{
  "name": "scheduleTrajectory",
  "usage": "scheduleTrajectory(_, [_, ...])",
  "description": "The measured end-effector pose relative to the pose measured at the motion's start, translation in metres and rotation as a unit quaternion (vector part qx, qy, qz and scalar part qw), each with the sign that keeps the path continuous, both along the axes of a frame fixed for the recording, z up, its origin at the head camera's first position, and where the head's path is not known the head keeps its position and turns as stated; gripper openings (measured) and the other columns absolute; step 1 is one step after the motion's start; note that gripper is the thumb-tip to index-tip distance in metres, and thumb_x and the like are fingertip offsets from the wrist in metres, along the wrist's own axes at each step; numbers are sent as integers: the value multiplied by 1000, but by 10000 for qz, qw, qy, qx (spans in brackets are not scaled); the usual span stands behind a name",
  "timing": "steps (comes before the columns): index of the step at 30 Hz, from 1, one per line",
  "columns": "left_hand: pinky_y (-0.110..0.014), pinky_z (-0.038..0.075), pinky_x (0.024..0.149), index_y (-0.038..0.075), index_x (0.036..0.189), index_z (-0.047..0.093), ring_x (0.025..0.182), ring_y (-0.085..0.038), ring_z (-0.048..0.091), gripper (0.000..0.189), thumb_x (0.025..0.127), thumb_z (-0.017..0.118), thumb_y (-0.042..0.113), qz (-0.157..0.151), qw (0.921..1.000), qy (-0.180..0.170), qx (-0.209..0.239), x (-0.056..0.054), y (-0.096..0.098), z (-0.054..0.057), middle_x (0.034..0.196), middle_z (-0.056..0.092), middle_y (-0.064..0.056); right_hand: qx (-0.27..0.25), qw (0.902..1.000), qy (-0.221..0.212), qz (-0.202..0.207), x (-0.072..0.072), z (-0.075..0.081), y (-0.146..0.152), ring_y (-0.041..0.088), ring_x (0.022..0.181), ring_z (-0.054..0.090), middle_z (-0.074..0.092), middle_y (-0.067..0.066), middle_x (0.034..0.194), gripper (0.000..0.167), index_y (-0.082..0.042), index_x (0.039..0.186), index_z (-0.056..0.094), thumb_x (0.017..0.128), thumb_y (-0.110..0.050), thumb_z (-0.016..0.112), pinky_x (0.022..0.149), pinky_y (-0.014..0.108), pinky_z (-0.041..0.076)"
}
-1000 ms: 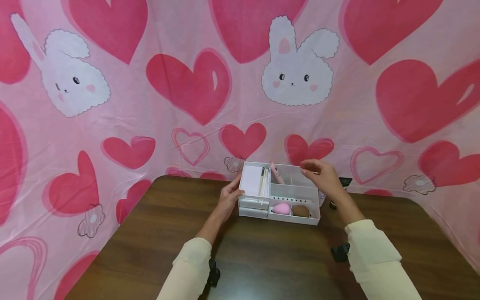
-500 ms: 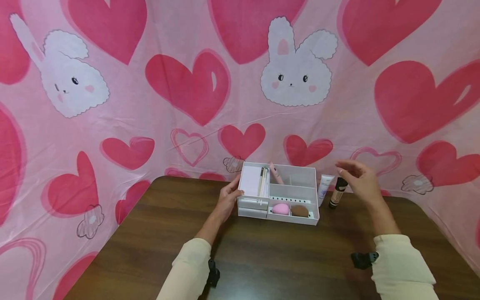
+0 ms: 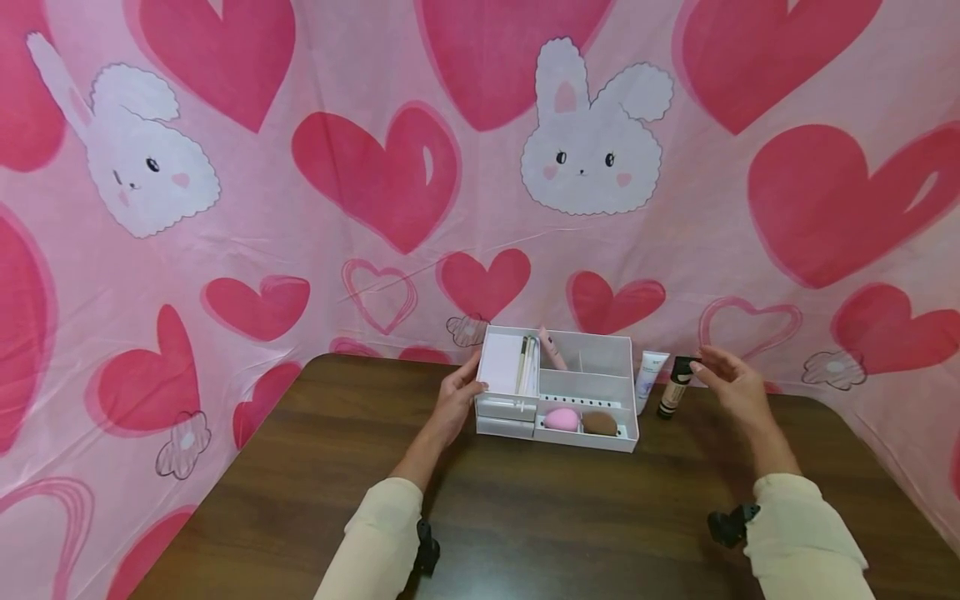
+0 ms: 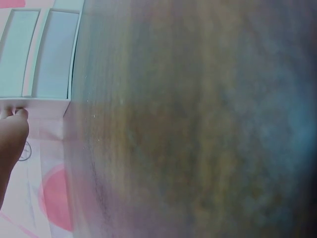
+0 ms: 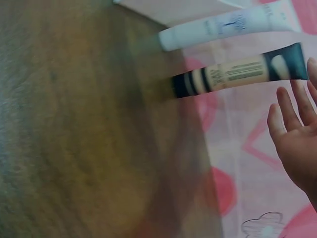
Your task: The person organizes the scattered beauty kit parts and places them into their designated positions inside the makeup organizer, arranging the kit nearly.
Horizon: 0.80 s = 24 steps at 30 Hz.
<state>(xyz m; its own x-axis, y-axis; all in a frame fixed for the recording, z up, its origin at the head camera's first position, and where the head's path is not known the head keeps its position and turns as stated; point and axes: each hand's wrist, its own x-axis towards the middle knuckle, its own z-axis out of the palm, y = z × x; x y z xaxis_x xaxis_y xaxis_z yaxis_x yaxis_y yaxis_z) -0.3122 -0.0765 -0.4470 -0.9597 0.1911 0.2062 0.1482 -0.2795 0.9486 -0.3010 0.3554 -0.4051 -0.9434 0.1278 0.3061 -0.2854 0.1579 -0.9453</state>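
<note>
A white makeup organizer stands on the table; its drawers show in the left wrist view. My left hand grips its left side, thumb at the front corner. Inside are a pink makeup sponge, a brown sponge-like piece, slim brushes and a pink tube. To its right, a black-and-beige tube stands on its cap. My right hand is at that tube's top end, fingers mostly extended; whether they touch it is unclear.
A white squeeze tube stands upright between the organizer and the black-and-beige tube. The wooden table ends at the back against a pink cloth printed with hearts and rabbits.
My right hand has moved from above the organizer's right end rightward, then slightly down to the black-and-beige tube's top. My left hand keeps its hold on the organizer.
</note>
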Motion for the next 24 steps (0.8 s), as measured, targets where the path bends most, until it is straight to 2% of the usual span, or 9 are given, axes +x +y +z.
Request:
scheduleTrajectory(4, [-13, 39, 109, -6, 157, 25, 152, -33, 23, 69, 91, 48, -5, 26, 10000, -12, -8, 0, -1, 0, 169, 17, -20, 200, 9992, -356, 8, -2, -10, -1, -19, 88, 58, 64, -37, 93, 30, -41, 108, 65, 98, -13, 66, 77, 2, 44])
scheduleTrajectory(6, [-8, 41, 99, -7, 156, 26, 150, -32, 24, 69, 91, 48, -5, 61, 10000, -26, 43, 1, -1, 0, 169, 18, -21, 86, 9989, -447, 61, -4, -13, -3, -16, 85, 59, 65, -34, 90, 27, -40, 105, 65, 98, -13, 66, 76, 3, 47])
scheduleTrajectory(11, [-7, 42, 97, -7, 156, 26, 148, -30, 25, 69, 91, 48, -6, 33, 10000, -27, 46, -1, 0, -2, 169, 18, -21, -456, 9970, -607, 175, -7, -20, -4, -11, 79, 60, 68, -25, 82, 28, -36, 95, 69, 97, -9, 65, 73, 8, 51])
scheduleTrajectory(16, [-8, 43, 95, -7, 156, 26, 145, -27, 32, 69, 90, 48, -7, 101, 9999, -78, 64, -3, 1, -3, 168, 20, -21, -906, 9935, -592, 362, -10, -22, -6, -9, 80, 61, 69, -21, 83, 26, -32, 93, 72, 97, -8, 64, 74, 9, 53])
scheduleTrajectory(19, [-9, 45, 95, -7, 156, 26, 143, -26, 34, 69, 90, 49, -7, 133, 9998, -90, 118, -3, 1, -1, 168, 21, -21, -1024, 9929, -504, 339, -11, -22, -9, -9, 78, 61, 70, -21, 82, 27, -32, 91, 72, 97, -7, 64, 73, 9, 53])
scheduleTrajectory(24, [-9, 44, 95, -8, 156, 26, 145, -28, 31, 70, 90, 48, -7, 87, 9999, -79, 126, -1, 2, 0, 168, 20, -21, -1254, 9912, -343, 266, -10, -24, -13, -8, 75, 61, 71, -19, 79, 30, -29, 88, 73, 97, -2, 63, 71, 9, 53])
